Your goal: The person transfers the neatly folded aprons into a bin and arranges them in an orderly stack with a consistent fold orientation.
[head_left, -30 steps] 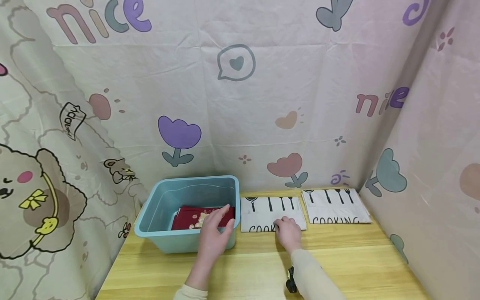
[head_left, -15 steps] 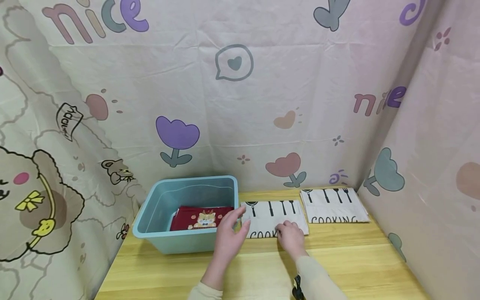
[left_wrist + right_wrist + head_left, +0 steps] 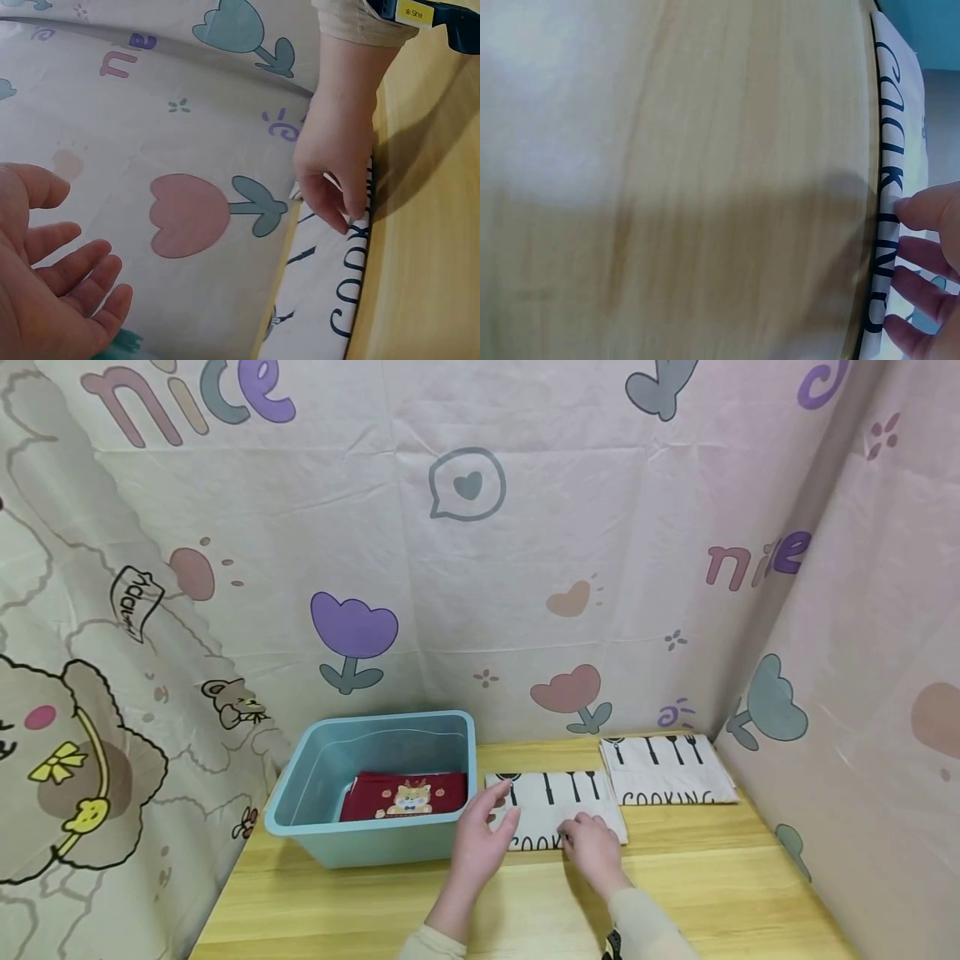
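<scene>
A folded white cloth (image 3: 536,810) printed with black utensils and the word COOKING lies on the table, right of the blue bin. My right hand (image 3: 592,852) holds its front part with curled fingers; in the right wrist view the thumb and fingertips (image 3: 909,210) touch the lettered fold. My left hand (image 3: 480,839) hovers over the cloth's left end, fingers apart and holding nothing; it also shows loosely spread in the left wrist view. A second folded white cloth (image 3: 667,772) with the same print lies to the right, nearer the back curtain.
The blue bin (image 3: 367,841) stands at the left, with a dark red folded cloth (image 3: 367,793) bearing a cartoon animal inside. Patterned curtains (image 3: 465,585) enclose the back and both sides of the wooden table (image 3: 337,910).
The nearer white cloth has slid toward the person and slightly right, along with my right hand. My left hand has moved right, from over the bin's edge to the cloth's left end.
</scene>
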The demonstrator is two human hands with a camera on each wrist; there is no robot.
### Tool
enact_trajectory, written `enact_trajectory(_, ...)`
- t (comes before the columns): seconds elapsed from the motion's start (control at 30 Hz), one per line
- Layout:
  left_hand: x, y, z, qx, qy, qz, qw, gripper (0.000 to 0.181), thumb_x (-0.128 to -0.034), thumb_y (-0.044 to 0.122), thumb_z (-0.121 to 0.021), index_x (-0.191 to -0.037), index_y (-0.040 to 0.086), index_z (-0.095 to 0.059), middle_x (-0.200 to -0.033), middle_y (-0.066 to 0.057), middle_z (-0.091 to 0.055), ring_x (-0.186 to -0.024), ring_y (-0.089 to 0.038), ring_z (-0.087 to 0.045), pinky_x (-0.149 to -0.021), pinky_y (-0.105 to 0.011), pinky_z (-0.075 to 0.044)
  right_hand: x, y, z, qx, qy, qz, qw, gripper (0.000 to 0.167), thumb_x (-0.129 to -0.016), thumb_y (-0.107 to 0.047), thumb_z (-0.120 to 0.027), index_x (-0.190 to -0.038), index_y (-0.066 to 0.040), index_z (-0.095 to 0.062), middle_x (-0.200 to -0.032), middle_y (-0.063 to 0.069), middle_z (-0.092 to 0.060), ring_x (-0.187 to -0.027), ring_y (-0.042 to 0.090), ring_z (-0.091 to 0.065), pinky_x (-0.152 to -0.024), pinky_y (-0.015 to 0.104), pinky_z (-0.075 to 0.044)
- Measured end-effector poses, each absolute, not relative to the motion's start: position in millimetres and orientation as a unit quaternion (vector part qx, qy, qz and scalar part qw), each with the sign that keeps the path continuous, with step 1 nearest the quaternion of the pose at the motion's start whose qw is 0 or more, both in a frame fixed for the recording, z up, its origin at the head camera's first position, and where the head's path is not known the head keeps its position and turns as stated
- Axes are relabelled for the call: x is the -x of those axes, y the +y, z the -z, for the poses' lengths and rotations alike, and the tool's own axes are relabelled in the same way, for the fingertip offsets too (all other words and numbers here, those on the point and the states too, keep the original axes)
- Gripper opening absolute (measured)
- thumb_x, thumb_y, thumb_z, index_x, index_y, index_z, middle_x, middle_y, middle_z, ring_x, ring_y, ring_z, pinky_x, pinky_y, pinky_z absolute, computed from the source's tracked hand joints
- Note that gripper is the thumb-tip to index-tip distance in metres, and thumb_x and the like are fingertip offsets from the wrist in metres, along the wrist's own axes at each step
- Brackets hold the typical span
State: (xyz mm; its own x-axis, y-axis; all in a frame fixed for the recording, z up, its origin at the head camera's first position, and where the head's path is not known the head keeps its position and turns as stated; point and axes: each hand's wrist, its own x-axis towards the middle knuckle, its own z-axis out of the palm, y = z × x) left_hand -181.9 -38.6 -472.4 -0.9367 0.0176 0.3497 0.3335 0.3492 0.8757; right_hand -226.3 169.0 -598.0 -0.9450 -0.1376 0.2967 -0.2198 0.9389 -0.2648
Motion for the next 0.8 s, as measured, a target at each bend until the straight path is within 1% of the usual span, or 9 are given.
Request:
enact_trajectory(0.1, 183.1, -35.9, 477.8, 0.097, -0.811, 0.563, 0.127, 0.040, -0.0922, 0.016, -0.070, -0.131, 0.007, -0.063, -0.121, -0.010, -0.065, -0.108, -0.028, -0.061, -0.088, -0.046, -0.051, 222.5, 171.8, 597.1, -0.091, -0.976, -0.151, 0.130, 0.015, -0.079, -0.011, -0.078, -0.092, -0.018, -0.076, -0.079, -0.005, -0.056, -0.071, 0.017, -0.049, -0.055, 0.032, -0.044)
enact_trajectory(0.27, 185.1, -32.9, 486.4, 0.092, -0.811, 0.566, 0.112, 0.041, -0.0919, 0.015, -0.070, -0.130, 0.003, -0.062, -0.120, -0.015, -0.065, -0.107, -0.033, -0.061, -0.086, -0.043, -0.051, 214.3, 177.1, 595.3, -0.098, -0.974, -0.153, 0.133, 0.015, -0.077, -0.011, -0.079, -0.090, -0.018, -0.075, -0.080, -0.005, -0.058, -0.071, 0.017, -0.050, -0.056, 0.034, -0.045)
enact_trajectory(0.33, 185.5, -31.9, 489.6, 0.087, -0.811, 0.568, 0.106, 0.041, -0.0918, 0.015, -0.069, -0.130, 0.002, -0.062, -0.119, -0.015, -0.065, -0.107, -0.035, -0.061, -0.086, -0.043, -0.051, 211.3, 179.1, 595.0, -0.099, -0.974, -0.152, 0.134, 0.015, -0.076, -0.012, -0.080, -0.089, -0.019, -0.075, -0.080, -0.005, -0.058, -0.071, 0.017, -0.050, -0.056, 0.033, -0.045)
enact_trajectory(0.6, 185.6, -28.2, 500.3, 0.043, -0.820, 0.565, 0.077, 0.044, -0.0921, 0.019, -0.070, -0.131, 0.001, -0.060, -0.122, -0.015, -0.064, -0.108, -0.033, -0.061, -0.091, -0.051, -0.051, 201.2, 182.4, 592.6, -0.098, -0.976, -0.146, 0.126, 0.017, -0.075, -0.013, -0.082, -0.090, -0.019, -0.075, -0.081, -0.005, -0.059, -0.073, 0.017, -0.051, -0.058, 0.034, -0.046)
enact_trajectory(0.8, 184.8, -26.3, 510.4, 0.014, -0.826, 0.560, 0.063, 0.047, -0.0918, 0.021, -0.070, -0.132, -0.001, -0.058, -0.123, -0.017, -0.064, -0.108, -0.034, -0.060, -0.092, -0.053, -0.049, 196.1, 183.3, 591.1, -0.100, -0.977, -0.143, 0.122, 0.017, -0.075, -0.015, -0.081, -0.090, -0.020, -0.075, -0.081, -0.005, -0.058, -0.073, 0.016, -0.051, -0.058, 0.033, -0.046)
